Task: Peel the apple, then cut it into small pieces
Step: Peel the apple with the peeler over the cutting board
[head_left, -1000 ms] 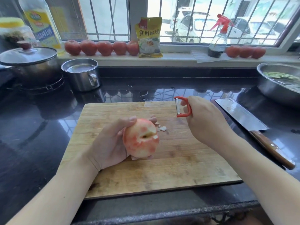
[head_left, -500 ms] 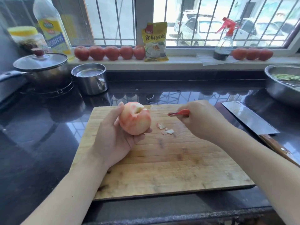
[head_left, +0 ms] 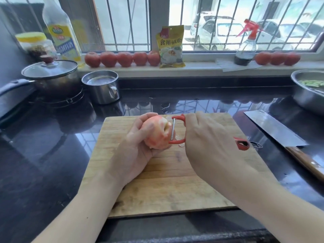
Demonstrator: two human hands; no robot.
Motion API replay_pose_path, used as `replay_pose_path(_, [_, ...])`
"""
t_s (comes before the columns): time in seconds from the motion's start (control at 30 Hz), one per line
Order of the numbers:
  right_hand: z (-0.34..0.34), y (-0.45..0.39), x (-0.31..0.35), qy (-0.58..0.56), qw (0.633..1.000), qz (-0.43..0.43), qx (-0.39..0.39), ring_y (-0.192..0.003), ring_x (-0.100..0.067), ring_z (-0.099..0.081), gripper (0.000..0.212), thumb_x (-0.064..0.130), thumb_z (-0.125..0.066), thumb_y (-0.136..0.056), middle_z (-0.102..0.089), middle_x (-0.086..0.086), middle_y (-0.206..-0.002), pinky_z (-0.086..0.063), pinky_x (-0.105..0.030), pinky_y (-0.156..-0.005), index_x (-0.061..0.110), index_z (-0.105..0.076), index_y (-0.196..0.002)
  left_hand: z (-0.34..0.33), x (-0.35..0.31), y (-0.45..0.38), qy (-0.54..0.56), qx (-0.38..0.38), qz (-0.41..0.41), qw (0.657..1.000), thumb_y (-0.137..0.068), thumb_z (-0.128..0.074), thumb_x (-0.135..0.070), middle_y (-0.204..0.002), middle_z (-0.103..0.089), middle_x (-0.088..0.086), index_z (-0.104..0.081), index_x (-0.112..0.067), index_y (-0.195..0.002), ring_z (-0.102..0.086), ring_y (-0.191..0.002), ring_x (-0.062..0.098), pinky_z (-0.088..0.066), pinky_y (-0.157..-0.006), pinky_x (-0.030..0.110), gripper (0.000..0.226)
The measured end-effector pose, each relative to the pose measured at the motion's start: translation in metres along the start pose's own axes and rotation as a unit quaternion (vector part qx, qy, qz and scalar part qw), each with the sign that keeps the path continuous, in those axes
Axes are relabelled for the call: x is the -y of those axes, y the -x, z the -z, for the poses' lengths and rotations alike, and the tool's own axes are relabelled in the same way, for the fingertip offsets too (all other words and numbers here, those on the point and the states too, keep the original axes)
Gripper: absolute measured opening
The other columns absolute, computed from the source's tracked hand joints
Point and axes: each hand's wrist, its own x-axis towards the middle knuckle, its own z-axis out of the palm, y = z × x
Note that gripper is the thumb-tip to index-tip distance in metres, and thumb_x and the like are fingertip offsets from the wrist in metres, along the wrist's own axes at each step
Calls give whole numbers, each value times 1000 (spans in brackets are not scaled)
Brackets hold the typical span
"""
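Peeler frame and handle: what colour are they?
Red, with a bare metal blade; the peeler shows in the head view, held in the right hand against the apple.

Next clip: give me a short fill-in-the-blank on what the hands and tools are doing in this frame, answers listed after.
1. The left hand holds the partly peeled pink apple above the wooden ____.
2. The right hand grips a ____ Y-shaped peeler, its metal blade against the apple.
3. The broad steel cleaver with a wooden handle lies on the black counter, to the ____ of the wooden board.

Missing words: cutting board; red; right
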Motion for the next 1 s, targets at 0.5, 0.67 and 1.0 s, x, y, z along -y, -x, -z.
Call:
replay_pose_path(0.5, [12, -4, 13, 91, 986, 9, 142, -66, -21, -40, 38, -1, -30, -75, -31, -5, -93, -34, -33, -58, 16, -33, -109, 0, 3, 1, -90, -33, -43, 994, -84, -79, -26, -132, -64, 20, -70, -19, -127, -69, -111, 34, -56, -92, 57, 45])
replay_pose_path(0.67, [4, -1, 3, 101, 990, 44, 92, -65, -23, -44, 74, 9, 14, -58, -39, -6, -90, -29, -35, -58, 13, -44, -105, -1, 5, 1, -104, -37, -37, 993, -83, -77, -26, -123, -69, 14, -72, -20, -123, -71, -105, 31, -60, -84, 51, 41])
replay_pose_path(1.0, [-20, -9, -49, 146, 980, 12, 134, -96, -26, -56, 51, 5, -17, -76, -52, -5, -109, -48, -39, -85, 13, -45, -119, 3, 2, -2, -62, -44, 4, 997, -90, -66, -33, -128, -66, 15, -63, -19, -129, -69, -109, 37, -61, -70, 49, 42])
